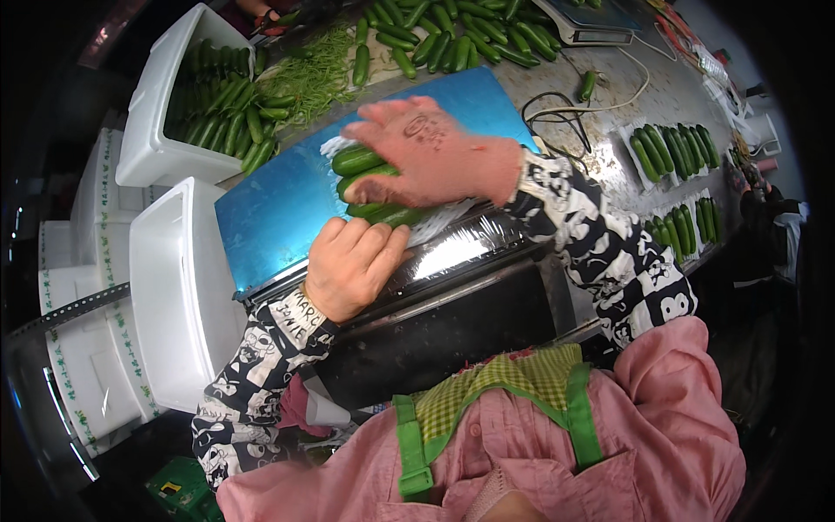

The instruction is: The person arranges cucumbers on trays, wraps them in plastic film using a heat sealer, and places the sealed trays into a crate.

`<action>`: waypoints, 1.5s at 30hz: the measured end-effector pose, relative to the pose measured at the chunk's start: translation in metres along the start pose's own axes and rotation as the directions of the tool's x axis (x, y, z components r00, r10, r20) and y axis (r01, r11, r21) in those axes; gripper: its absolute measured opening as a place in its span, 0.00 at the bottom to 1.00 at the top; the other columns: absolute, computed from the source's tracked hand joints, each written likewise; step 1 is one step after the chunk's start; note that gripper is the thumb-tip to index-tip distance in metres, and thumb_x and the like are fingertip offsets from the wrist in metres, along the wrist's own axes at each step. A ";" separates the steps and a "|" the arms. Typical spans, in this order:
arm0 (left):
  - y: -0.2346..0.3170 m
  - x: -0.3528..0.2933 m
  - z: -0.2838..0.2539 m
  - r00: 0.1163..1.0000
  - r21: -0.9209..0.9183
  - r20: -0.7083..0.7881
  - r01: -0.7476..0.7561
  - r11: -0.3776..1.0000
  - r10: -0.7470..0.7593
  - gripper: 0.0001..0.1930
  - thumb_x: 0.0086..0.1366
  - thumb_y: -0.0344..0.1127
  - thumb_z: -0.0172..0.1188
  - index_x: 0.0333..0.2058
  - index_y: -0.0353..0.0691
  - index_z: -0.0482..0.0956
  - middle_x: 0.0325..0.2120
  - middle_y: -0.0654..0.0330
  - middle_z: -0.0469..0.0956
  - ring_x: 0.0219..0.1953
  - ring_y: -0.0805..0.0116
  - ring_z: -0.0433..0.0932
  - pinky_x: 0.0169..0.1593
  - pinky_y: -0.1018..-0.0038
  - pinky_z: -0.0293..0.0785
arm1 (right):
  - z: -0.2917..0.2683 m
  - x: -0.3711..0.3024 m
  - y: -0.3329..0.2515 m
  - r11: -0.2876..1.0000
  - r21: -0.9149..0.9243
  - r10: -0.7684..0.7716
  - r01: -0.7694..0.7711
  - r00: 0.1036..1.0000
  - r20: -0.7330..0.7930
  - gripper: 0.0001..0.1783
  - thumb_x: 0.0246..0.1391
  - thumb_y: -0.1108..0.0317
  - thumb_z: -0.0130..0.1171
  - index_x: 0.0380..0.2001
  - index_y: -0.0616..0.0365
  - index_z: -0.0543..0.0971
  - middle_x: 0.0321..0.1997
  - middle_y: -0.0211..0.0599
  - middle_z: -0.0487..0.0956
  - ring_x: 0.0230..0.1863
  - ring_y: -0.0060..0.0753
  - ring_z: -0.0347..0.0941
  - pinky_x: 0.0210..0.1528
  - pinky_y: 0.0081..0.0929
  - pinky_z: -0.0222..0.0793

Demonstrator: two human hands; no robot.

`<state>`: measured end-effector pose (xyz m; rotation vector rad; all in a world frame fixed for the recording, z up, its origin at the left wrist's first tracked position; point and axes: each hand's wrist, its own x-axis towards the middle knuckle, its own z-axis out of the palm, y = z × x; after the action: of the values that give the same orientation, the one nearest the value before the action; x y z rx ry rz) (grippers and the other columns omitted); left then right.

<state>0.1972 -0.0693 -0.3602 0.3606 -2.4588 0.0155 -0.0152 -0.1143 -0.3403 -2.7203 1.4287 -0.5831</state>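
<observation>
A small bunch of green cucumbers (357, 160) lies on a blue plate (270, 222), with clear plastic film around it. My right hand (435, 148), in a pink knitted glove, reaches over the cucumbers from the right. Its fingers are stretched out past their far side, and the thumb rests across them. Bare and curled, my left hand (352, 270) presses its fingertips against the nearest cucumber; what they pinch is hidden. Below my right wrist, shiny film (465, 252) stretches along the front of the wrapping machine (435, 335).
At left, a white foam box (143, 143) holds cucumbers, with another foam box (161, 296) nearer me. Loose cucumbers (461, 39) pile up at the back beside a scale (591, 36). Wrapped cucumber packs (670, 150) lie at right. A cable (639, 87) crosses the metal table.
</observation>
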 end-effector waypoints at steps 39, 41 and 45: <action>-0.008 -0.109 -0.044 0.902 -0.245 0.215 0.421 0.874 -0.374 0.08 0.55 0.21 0.66 0.34 0.38 0.80 0.32 0.56 0.78 0.33 0.54 0.80 0.35 0.65 0.77 | -0.087 -0.148 0.044 0.987 -0.146 -0.043 0.061 0.992 0.122 0.12 0.46 0.69 0.66 0.36 0.44 0.80 0.34 0.26 0.76 0.39 0.34 0.76 0.43 0.36 0.65; -0.009 -0.106 -0.039 0.898 -0.263 0.216 0.432 0.863 -0.384 0.08 0.56 0.21 0.65 0.34 0.37 0.80 0.32 0.56 0.79 0.33 0.54 0.80 0.35 0.66 0.77 | -0.097 -0.159 0.044 0.986 -0.140 -0.070 0.087 0.990 0.123 0.12 0.43 0.71 0.67 0.34 0.46 0.80 0.35 0.27 0.77 0.39 0.36 0.76 0.42 0.36 0.65; -0.007 -0.097 -0.039 0.901 -0.298 0.205 0.430 0.852 -0.383 0.08 0.56 0.20 0.64 0.34 0.36 0.79 0.33 0.56 0.79 0.33 0.54 0.81 0.35 0.67 0.78 | -0.099 -0.159 0.038 0.982 -0.115 -0.128 0.147 0.979 0.161 0.15 0.40 0.72 0.68 0.34 0.46 0.79 0.35 0.27 0.78 0.40 0.36 0.76 0.41 0.36 0.65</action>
<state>0.2959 -0.0477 -0.3881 0.7429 -2.4085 -0.6245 -0.1595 0.0066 -0.3053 -2.9064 1.2919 -0.2876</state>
